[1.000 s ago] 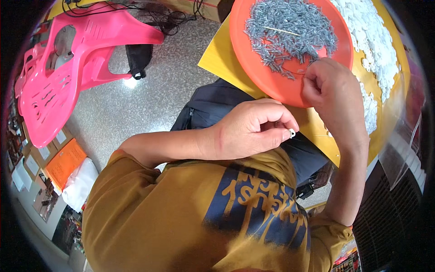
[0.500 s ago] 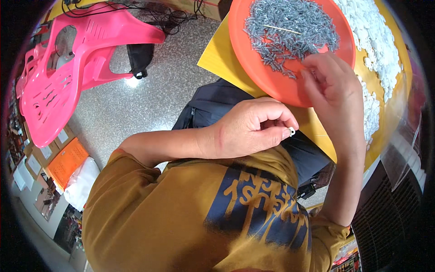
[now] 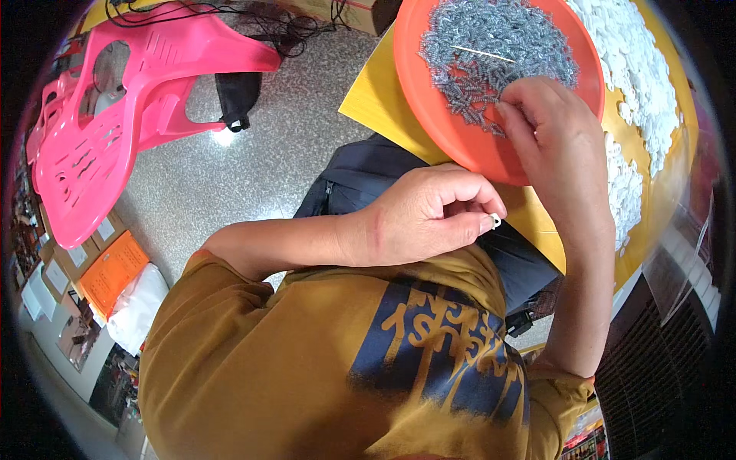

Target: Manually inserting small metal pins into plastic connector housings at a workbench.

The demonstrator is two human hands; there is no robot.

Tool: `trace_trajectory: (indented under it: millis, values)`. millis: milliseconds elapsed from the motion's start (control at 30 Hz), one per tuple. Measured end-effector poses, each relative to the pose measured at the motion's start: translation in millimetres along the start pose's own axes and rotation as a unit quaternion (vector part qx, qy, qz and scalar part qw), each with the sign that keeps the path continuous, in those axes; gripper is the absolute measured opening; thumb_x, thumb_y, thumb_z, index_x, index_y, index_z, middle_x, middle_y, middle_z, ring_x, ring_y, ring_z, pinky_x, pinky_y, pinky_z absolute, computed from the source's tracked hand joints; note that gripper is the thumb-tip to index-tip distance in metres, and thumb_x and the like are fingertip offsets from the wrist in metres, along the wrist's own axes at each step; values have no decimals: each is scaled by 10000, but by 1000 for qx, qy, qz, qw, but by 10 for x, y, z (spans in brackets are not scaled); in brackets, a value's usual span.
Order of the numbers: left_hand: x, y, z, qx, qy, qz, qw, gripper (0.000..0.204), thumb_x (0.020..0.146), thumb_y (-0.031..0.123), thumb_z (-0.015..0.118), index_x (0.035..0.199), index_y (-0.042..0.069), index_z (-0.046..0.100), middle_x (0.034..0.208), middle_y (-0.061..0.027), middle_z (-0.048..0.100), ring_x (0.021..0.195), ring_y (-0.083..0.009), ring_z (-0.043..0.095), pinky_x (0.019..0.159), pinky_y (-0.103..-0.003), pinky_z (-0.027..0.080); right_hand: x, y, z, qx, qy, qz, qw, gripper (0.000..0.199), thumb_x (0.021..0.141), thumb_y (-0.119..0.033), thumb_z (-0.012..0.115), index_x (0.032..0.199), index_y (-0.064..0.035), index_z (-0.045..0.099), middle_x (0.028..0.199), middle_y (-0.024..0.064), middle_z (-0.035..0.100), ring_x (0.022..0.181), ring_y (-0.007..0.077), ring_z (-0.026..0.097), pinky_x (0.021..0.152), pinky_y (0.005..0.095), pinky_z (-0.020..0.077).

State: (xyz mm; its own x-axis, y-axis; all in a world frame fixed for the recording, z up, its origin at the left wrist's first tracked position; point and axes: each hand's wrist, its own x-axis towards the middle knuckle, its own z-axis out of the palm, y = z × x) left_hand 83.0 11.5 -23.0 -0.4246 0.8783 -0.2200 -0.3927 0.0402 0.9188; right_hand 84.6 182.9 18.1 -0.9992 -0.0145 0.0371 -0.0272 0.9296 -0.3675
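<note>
Between the thumb and bent fingers of my left hand (image 3: 441, 211) a small white plastic piece (image 3: 495, 221) is pinched, its end sticking out past the thumb tip. Over the near right part of an orange basin (image 3: 429, 115) is my right hand (image 3: 556, 126), thumb and fingertips drawn together at the edge of a heap of small metal springs (image 3: 491, 65). Whether a spring is between those fingertips cannot be made out. A thin pale stick (image 3: 483, 54) lies across the springs.
The basin stands on a yellow tabletop (image 3: 376, 88). Right of it spreads a large pile of white plastic pieces (image 3: 636, 69). A pink plastic chair (image 3: 123, 100) is on the speckled floor at the left, below tangled black cables (image 3: 284, 34). An orange packet (image 3: 115, 276) lies lower left.
My right hand has shifted slightly left and up, its fingertips closer to the springs. The left hand keeps its pinch on the white piece, almost still.
</note>
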Motion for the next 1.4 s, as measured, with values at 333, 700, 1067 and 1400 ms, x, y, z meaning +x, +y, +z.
trace_trajectory:
  millis: [333, 700, 1067, 1400]
  values:
    - [-86, 187, -105, 76, -29, 10, 997, 163, 795, 12, 523, 954, 9, 558, 829, -15, 544, 748, -55, 487, 658, -200, 394, -110, -41, -60, 104, 17, 84, 991, 63, 701, -58, 576, 717, -9, 539, 611, 88, 517, 550, 203, 506, 542, 300, 413]
    - [222, 502, -314, 161, 85, 162, 970, 176, 812, 12, 509, 981, -1, 557, 831, -14, 521, 709, -37, 461, 616, -180, 375, -261, -110, -203, 398, 34, 183, 898, 52, 743, -38, 584, 744, -3, 545, 630, -34, 502, 552, 25, 437, 502, 170, 363]
    - [275, 520, -296, 86, 71, 111, 988, 120, 820, 50, 542, 932, 10, 527, 806, 23, 521, 688, -2, 458, 594, -144, 372, -219, -130, -191, 288, 83, 84, 950, 74, 691, 10, 609, 735, -14, 553, 652, 5, 515, 542, 49, 459, 485, 179, 373]
    - [269, 551, -276, 95, 113, 57, 987, 43, 784, 41, 550, 812, 19, 526, 705, 29, 505, 619, -17, 455, 540, -167, 382, -233, -82, -149, 270, 61, 84, 957, 89, 724, -56, 621, 770, -7, 562, 668, 24, 528, 556, 84, 485, 500, 211, 395]
